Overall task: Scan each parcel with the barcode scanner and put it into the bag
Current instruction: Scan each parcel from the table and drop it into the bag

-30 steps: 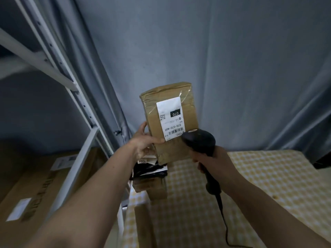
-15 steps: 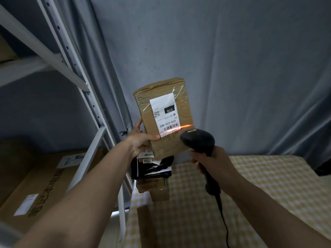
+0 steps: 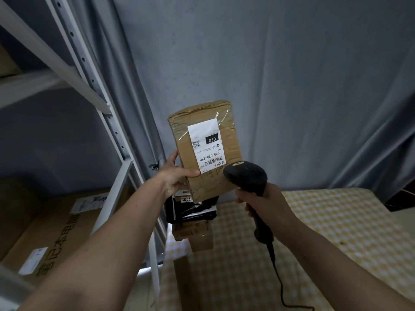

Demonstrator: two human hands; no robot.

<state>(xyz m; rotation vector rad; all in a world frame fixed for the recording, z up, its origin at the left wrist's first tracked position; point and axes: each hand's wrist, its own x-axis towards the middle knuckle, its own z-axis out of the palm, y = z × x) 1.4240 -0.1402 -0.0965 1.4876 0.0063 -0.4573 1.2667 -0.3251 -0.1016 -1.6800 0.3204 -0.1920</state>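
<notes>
the left hand (image 3: 174, 179) is holding a brown cardboard parcel (image 3: 205, 151) upright in the air in front of a grey curtain (image 3: 292, 86), thumb lying across the lower front of the box next to the white shipping label (image 3: 206, 145) and the other fingers curled behind its left edge. the right hand (image 3: 265, 203) is wrapping its fingers fully round the handle of the black barcode scanner (image 3: 246, 176), whose head is pointing up and left at the label's barcode from just beside the parcel's lower right corner. no scan beam is showing on the label at this instant, so whether the read is registering cannot be told.

below the raised parcel, more parcels are waiting at the left end of the checked counter (image 3: 314, 221): a black plastic mailer (image 3: 190, 208) is sitting on top of a small stack of cardboard boxes (image 3: 194, 232). a white metal shelf (image 3: 116, 135) is standing to the left, with a large flat carton (image 3: 45, 232) lying beneath it.

the step in hand is scanning. the bag is not showing anywhere in view, so the next move probably calls for lowering the scanner, turning to find the bag's mouth, and carrying the parcel over with the left hand; the box looks rigid and light enough for that one-handed grip to be enough.
</notes>
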